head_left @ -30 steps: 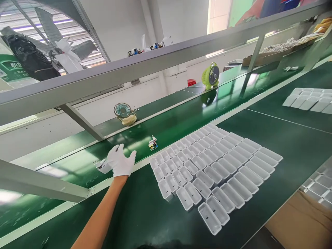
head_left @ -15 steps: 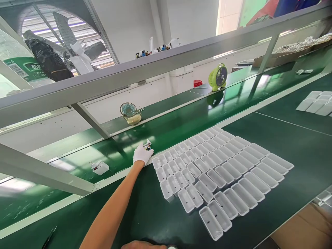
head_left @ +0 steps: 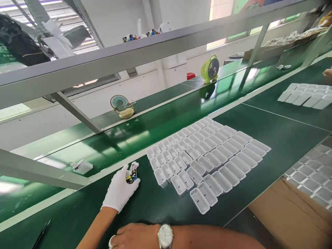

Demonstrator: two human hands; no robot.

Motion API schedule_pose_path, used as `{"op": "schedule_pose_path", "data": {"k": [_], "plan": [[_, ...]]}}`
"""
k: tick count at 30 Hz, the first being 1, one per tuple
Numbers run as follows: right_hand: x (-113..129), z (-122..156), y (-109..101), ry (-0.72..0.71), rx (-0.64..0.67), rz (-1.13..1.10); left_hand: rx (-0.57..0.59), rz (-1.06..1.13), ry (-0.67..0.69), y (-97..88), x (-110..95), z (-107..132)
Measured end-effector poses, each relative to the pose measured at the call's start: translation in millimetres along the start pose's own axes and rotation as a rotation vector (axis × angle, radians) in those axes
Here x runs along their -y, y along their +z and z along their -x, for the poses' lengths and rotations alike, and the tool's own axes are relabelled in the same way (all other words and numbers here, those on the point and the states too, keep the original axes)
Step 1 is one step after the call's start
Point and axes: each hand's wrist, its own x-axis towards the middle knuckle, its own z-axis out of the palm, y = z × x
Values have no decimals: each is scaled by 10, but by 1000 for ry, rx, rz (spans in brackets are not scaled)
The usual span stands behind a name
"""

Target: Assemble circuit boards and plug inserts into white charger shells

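My left hand (head_left: 120, 190), in a white glove, grips a small circuit board (head_left: 132, 174) with yellow, blue and black components and a white piece at its top. It is above the green table, left of the rows of white plastic cases (head_left: 202, 148). My right hand (head_left: 137, 235) is bare, with a wristwatch (head_left: 165, 236) on the wrist. It lies across the bottom edge of the view with its fingers curled. Something small and white shows at its fingertips; what it is I cannot make out, as the frame cuts off the fingers.
A white case with a plug-like piece (head_left: 84, 167) lies on the green conveyor belt (head_left: 155, 131). Tweezers (head_left: 43, 233) lie at the lower left. Two small fans, a teal one (head_left: 119, 103) and a green one (head_left: 210, 69), stand beyond the belt. More white cases (head_left: 306, 94) sit at right, near another person's hand (head_left: 328, 72).
My left hand has come back from the belt's edge toward me with the circuit board. My right hand has come further into view from the bottom. The view has shifted to the right.
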Motion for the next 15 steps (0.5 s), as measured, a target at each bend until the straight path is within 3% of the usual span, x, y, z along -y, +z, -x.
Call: {"op": "schedule_pose_path", "data": {"k": [4, 7, 11, 15], "plan": [[132, -26, -166, 64, 33, 76, -17, -151, 126, -285, -190, 191], [169, -46, -131, 115, 17, 97, -4, -9, 305, -471, -445, 359], [181, -27, -35, 172, 127, 47, 193, 7, 525, -415, -814, 537], [218, 29, -15, 291, 223, 0, 253, -90, 592, -266, -1035, 532]]}}
